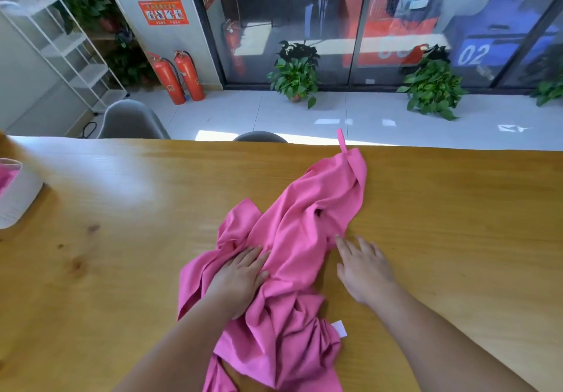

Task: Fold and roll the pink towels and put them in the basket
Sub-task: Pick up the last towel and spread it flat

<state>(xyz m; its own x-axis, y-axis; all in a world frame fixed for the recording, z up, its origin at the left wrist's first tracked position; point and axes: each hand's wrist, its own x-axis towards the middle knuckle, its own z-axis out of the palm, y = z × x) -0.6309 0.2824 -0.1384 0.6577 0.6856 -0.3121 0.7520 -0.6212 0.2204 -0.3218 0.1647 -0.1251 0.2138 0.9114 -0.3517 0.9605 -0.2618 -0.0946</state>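
Pink towel (292, 239), left hand (240, 276) flat on it

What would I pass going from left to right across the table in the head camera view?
Basket → left hand, flat on the crumpled towel → right hand, open, at the towel's right edge. The towel spans both hands, so it has no place of its own in the order.

Place reads as an office or commercial premises: long wooden table (122, 239) with a grey chair (131, 120) at its far edge, dark-framed glass partitions (350, 26), two red fire extinguishers (179, 78) below a red safety poster (163, 12), potted plants (295, 74), white shelf rack (61, 44).
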